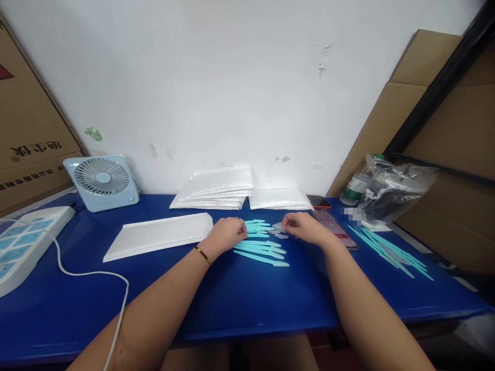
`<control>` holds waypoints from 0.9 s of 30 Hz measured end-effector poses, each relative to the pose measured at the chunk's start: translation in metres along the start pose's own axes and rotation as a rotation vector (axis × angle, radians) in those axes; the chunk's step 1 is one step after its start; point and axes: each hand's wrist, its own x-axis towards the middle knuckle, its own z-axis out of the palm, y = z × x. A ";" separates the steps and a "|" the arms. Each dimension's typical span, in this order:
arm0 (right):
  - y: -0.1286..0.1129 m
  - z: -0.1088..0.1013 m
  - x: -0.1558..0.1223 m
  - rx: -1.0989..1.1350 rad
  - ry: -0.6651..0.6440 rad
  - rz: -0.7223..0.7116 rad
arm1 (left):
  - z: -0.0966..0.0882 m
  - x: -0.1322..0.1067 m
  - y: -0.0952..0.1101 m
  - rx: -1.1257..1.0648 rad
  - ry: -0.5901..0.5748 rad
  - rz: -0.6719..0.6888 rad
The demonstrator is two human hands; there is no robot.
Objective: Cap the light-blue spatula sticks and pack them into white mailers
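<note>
teal sticks (261, 250) at table (232, 299) centre

the sticks are fanned flat, likely for single picking. the left hand (226, 234) is curled over them at 10 o'clock; its grip cannot be told. a clear piece (279, 226) is pinched by the right hand (305, 228) at 2 o'clock.

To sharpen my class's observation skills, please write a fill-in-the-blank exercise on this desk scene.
The table is ____ in colour.
A small fan stands on the table's ____ side.
The left hand has a gold ____ at its wrist.
The cable lying on the table is ____.
Missing words: blue, left, bracelet, white.
</note>
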 end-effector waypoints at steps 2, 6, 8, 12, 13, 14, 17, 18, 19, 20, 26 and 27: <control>-0.003 -0.002 -0.001 0.130 0.026 -0.006 | -0.002 0.001 -0.003 -0.063 0.028 -0.022; -0.009 -0.004 0.000 0.345 0.105 -0.017 | -0.008 0.001 -0.004 -0.133 0.099 -0.076; -0.010 -0.003 0.001 0.473 0.138 -0.007 | -0.009 0.001 -0.004 -0.159 0.105 -0.085; -0.015 -0.002 0.003 0.691 0.234 0.023 | -0.009 0.002 -0.007 -0.241 0.105 -0.102; -0.016 -0.001 0.003 0.728 0.267 0.028 | -0.009 0.003 -0.008 -0.267 0.105 -0.107; -0.017 -0.001 0.003 0.761 0.293 0.027 | -0.008 0.003 -0.009 -0.293 0.105 -0.110; -0.019 0.001 0.002 0.838 0.317 -0.004 | -0.008 0.004 -0.011 -0.359 0.105 -0.105; -0.019 0.001 0.002 0.847 0.314 -0.012 | -0.008 0.004 -0.012 -0.375 0.104 -0.103; -0.019 0.001 0.002 0.847 0.310 -0.018 | -0.008 0.005 -0.012 -0.387 0.103 -0.105; -0.020 0.002 0.002 0.841 0.308 -0.021 | -0.008 0.005 -0.013 -0.395 0.103 -0.109; -0.022 0.010 0.003 0.784 0.261 -0.029 | -0.006 0.005 -0.014 -0.412 0.092 -0.100; -0.023 0.013 0.004 0.780 0.245 -0.032 | -0.007 0.006 -0.013 -0.412 0.089 -0.096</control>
